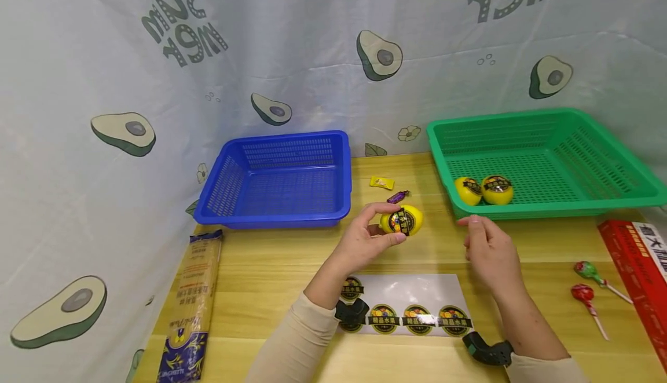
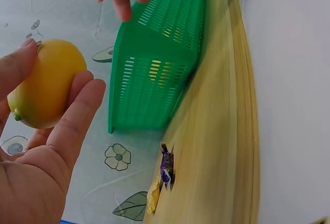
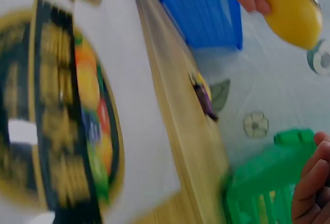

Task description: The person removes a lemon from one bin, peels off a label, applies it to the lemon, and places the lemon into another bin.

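A yellow lemon (image 1: 415,219) with a round black label is gripped between the thumb and fingers of my left hand (image 1: 359,241), above the table. In the left wrist view the lemon (image 2: 54,82) shows its green-tipped end. My right hand (image 1: 494,255) is raised in front of the green basket (image 1: 521,214), its fingers loosely bent and holding nothing. Two more labelled lemons (image 1: 497,190) lie in that basket's near left corner. Below the hands lies a white sheet (image 1: 432,290) of round black fruit labels (image 1: 418,319), partly covered by the left wrist's camera.
A blue basket (image 1: 292,221) stands at the back left. Between the baskets lie a yellow wrapped candy (image 1: 382,182) and a purple one (image 1: 398,197). Spaghetti in a long pack (image 1: 190,307) lies at left; two lollipops (image 1: 582,292) and a red box (image 1: 633,273) are at right.
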Tool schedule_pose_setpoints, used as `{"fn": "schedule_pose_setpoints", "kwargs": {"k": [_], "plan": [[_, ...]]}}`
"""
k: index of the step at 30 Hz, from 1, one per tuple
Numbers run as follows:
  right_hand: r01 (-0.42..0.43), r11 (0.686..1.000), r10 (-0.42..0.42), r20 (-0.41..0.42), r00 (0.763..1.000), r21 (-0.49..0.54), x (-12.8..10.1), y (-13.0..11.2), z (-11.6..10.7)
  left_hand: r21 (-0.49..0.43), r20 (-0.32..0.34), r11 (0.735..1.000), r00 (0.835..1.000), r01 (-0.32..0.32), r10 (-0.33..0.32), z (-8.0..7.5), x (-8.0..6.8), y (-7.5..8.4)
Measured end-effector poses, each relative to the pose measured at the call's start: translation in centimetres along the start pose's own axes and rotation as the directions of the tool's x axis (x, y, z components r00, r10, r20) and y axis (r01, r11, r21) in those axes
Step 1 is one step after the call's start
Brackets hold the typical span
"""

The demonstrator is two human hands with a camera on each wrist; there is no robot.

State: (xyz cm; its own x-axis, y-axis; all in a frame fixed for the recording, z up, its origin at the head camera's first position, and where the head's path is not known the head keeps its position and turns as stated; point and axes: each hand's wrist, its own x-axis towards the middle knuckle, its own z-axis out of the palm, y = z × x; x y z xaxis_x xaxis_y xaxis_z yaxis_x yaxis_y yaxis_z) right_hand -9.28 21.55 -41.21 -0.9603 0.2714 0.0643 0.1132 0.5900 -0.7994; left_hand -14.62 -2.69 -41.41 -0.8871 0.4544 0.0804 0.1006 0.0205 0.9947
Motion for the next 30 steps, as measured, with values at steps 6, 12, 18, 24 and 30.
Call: {"fn": "schedule_pose_setpoints", "kwargs": {"k": [6, 12, 18, 24, 30], "plan": [[-0.113, 0.994, 0.114, -0.161, 0.980, 0.014, 0.2, 2.2, -2.8, 0.047, 0.019, 0.992, 0.993, -0.115, 0.114, -0.2, 0.0, -0.1], [-0.227, 0.967, 0.250, -0.237, 0.939, 0.119, 1.0, 3.4, -4.7, 0.026, 0.036, 0.993, 0.993, -0.116, 0.115, -0.2, 0.0, -0.1], [-0.276, 0.955, 0.293, -0.192, 0.937, 0.107, 3.0, 4.8, -6.3, -0.098, 0.037, 0.995, 0.999, 0.031, -0.027, -0.1, 0.0, 0.2], [-0.304, 0.946, 0.315, -0.095, 0.944, 0.111, 4.1, 5.5, -6.8, -0.026, 0.021, 0.998, 0.998, 0.057, -0.057, 0.1, 0.1, 0.0], [-0.313, 0.927, 0.332, -0.070, 0.941, 0.205, 4.1, 5.8, -6.6, 0.132, 0.043, 0.991, 0.999, 0.007, -0.013, 0.7, 0.2, -0.1]]}}
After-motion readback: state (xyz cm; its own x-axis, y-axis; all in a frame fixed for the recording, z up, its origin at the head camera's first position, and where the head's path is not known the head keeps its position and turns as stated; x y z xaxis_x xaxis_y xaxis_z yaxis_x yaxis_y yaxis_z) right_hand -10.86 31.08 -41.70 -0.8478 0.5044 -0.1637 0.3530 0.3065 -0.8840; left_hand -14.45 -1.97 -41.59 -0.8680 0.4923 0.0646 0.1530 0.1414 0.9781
